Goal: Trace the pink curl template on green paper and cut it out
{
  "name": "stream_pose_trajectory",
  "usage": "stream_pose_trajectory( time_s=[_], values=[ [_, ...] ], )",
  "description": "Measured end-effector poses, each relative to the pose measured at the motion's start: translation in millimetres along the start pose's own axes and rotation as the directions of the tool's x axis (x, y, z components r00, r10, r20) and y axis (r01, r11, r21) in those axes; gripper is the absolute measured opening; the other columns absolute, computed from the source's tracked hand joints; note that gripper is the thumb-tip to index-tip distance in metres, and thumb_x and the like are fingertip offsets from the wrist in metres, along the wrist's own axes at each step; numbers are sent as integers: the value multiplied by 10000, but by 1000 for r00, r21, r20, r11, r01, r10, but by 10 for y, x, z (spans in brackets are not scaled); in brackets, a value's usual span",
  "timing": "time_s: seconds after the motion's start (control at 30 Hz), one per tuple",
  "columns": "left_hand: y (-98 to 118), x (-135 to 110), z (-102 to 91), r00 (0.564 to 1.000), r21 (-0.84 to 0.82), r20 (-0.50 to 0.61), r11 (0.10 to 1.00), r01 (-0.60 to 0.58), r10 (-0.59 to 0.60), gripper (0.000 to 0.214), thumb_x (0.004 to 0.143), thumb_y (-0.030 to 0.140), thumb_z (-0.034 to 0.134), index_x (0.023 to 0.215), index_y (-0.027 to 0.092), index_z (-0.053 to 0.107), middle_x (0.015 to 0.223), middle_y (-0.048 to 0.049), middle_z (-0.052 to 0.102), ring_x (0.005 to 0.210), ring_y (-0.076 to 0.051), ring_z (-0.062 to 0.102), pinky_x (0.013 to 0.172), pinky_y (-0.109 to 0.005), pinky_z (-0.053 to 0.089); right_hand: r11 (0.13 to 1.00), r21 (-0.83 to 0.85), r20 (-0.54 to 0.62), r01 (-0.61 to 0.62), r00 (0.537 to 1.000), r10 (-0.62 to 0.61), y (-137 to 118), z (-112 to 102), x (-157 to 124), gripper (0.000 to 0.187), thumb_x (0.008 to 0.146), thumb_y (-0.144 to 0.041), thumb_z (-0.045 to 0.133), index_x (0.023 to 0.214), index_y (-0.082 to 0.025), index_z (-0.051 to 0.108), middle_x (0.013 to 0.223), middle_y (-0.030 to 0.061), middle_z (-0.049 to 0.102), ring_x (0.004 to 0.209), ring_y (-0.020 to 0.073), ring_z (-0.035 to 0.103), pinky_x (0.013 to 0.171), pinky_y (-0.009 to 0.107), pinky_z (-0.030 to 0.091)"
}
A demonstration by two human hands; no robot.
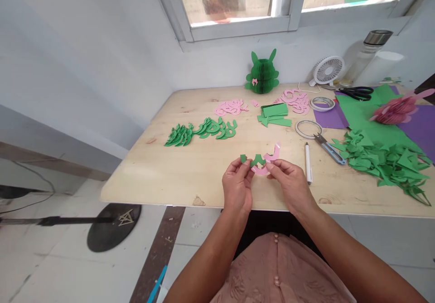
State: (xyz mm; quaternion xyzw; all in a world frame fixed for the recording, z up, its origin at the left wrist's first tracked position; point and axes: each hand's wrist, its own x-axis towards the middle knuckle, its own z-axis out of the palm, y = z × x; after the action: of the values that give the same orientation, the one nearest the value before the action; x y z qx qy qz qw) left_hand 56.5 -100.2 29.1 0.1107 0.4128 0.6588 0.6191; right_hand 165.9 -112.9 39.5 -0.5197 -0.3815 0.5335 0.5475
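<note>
My left hand (238, 184) and my right hand (291, 183) are raised just above the near edge of the wooden table (176, 158). Both pinch a small stack of curved paper cut-outs: a green piece (255, 160) lies over a pink U-shaped piece (270, 158). The left fingers grip the green end and the right fingers grip the pink end. A row of green curved cut-outs (200, 131) lies to the left, and pink cut-outs (230, 108) lie further back.
A green honeycomb paper rabbit (262, 73) stands by the wall. Nearby are folded green paper (274, 114), more pink cut-outs (295, 100), two tape rolls (307, 128), a white pen (307, 162), snips (329, 148), scissors (356, 93), a fan (327, 70), green scraps (380, 158) and a pink paper ball (396, 109).
</note>
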Motion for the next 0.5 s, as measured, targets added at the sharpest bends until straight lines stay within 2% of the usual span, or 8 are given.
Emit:
stream_pose_trajectory(
  time_s=[0.13, 0.23, 0.33, 0.5],
  values=[
    [-32, -143, -35, 997, 61, 36, 996, 72, -75, 230, 593, 162, 769, 756, 145, 607, 834, -17, 661, 771, -124, 653, 755, -261, 513, 997, -36, -44, 63, 997, -64, -39, 0, 113, 185, 690, -377, 696, 720, -195, 693, 754, 32, 689, 726, 166, 587, 677, 292, 459],
    [-29, -204, -58, 993, 150, 43, 984, 100, -107, 227, 589, 205, 776, 743, 138, 623, 758, -11, 646, 683, -119, 637, 658, -244, 511, 993, -77, -13, 86, 996, -87, -61, -41, 197, 187, 696, -381, 690, 713, -195, 686, 758, 33, 693, 723, 165, 582, 687, 296, 460],
    [-8, -202, -64, 995, 222, 38, 972, 77, -88, 226, 593, 231, 771, 757, 125, 657, 701, -15, 641, 580, -94, 595, 595, -225, 495, 989, -105, 31, 102, 995, -99, -72, -79, 230, 190, 705, -387, 685, 716, -197, 686, 760, 30, 696, 749, 170, 583, 713, 301, 456],
    [23, -156, -36, 996, 279, 64, 959, 39, -59, 252, 596, 284, 768, 770, 119, 694, 741, -54, 681, 585, -111, 607, 582, -234, 495, 990, -126, 86, 60, 995, -49, -53, -84, 180, 208, 700, -397, 693, 732, -192, 703, 787, 33, 705, 774, 183, 609, 754, 320, 456]
  ],
)
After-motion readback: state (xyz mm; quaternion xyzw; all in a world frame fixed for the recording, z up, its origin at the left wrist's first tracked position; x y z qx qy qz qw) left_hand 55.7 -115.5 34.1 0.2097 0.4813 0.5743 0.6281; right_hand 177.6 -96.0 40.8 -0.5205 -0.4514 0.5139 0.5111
